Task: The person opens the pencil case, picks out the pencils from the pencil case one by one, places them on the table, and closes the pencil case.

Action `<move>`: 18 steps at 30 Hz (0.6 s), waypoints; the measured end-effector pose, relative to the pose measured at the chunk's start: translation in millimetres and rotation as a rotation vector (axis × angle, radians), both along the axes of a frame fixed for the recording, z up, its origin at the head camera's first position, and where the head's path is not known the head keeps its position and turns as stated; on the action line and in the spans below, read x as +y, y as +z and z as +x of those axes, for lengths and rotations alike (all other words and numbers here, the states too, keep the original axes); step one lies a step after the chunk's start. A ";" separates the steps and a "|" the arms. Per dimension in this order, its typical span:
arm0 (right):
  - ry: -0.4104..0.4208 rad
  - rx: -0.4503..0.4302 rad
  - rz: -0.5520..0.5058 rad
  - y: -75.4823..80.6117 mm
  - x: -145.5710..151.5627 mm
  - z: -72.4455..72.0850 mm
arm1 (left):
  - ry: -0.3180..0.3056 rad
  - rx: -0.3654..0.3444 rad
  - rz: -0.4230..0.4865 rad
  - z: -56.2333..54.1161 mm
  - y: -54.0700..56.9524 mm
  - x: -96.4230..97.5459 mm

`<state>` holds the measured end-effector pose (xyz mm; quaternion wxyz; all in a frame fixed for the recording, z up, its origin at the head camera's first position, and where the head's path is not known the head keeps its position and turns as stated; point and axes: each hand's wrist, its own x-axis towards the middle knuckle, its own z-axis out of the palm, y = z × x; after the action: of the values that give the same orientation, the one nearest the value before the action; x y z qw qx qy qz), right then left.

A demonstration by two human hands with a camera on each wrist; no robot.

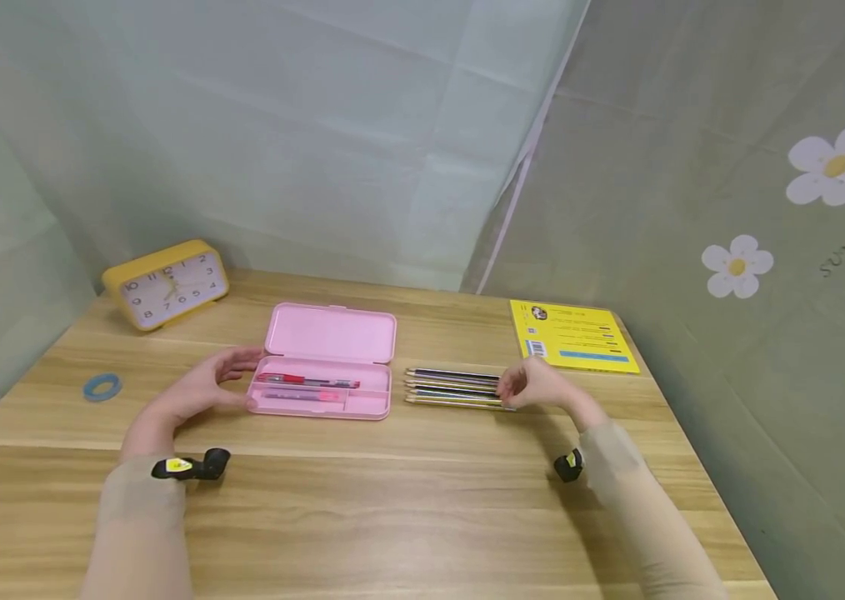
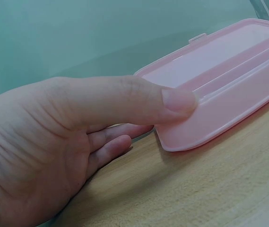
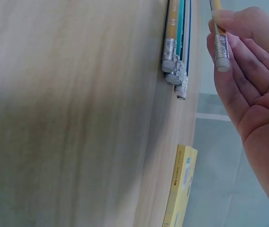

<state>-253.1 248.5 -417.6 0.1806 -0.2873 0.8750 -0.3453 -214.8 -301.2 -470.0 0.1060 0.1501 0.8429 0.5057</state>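
An opened pink pencil case lies on the table, lid tilted back; it has a red pen and a second pen with a pinkish end in its compartments. My left hand holds the case's left end, thumb at the near corner and fingers farther back. In the left wrist view the thumb lies against the case wall. My right hand pinches a pencil near its eraser end, raised above the others in the right wrist view. Several pencils lie side by side, tips leftward.
A yellow alarm clock stands at the back left, with a blue ring, perhaps a tape roll, nearer. A yellow book lies at the back right. Curtains hang around the wooden table.
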 end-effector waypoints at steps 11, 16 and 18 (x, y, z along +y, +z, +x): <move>0.003 -0.021 0.053 -4.3 -0.5 3.7 | -0.007 -0.001 0.005 0.5 -0.5 -0.9; 0.025 0.003 0.069 -5.4 -2.5 5.4 | -0.009 -0.001 0.012 -0.1 -0.6 -0.5; 0.035 0.020 0.081 -5.8 -3.5 5.9 | -0.009 -0.002 0.012 -0.3 -0.5 -0.5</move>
<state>-247.2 245.0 -423.4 0.1894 -0.2986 0.8848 -0.3036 -215.1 -301.7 -470.5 0.1082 0.1540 0.8392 0.5102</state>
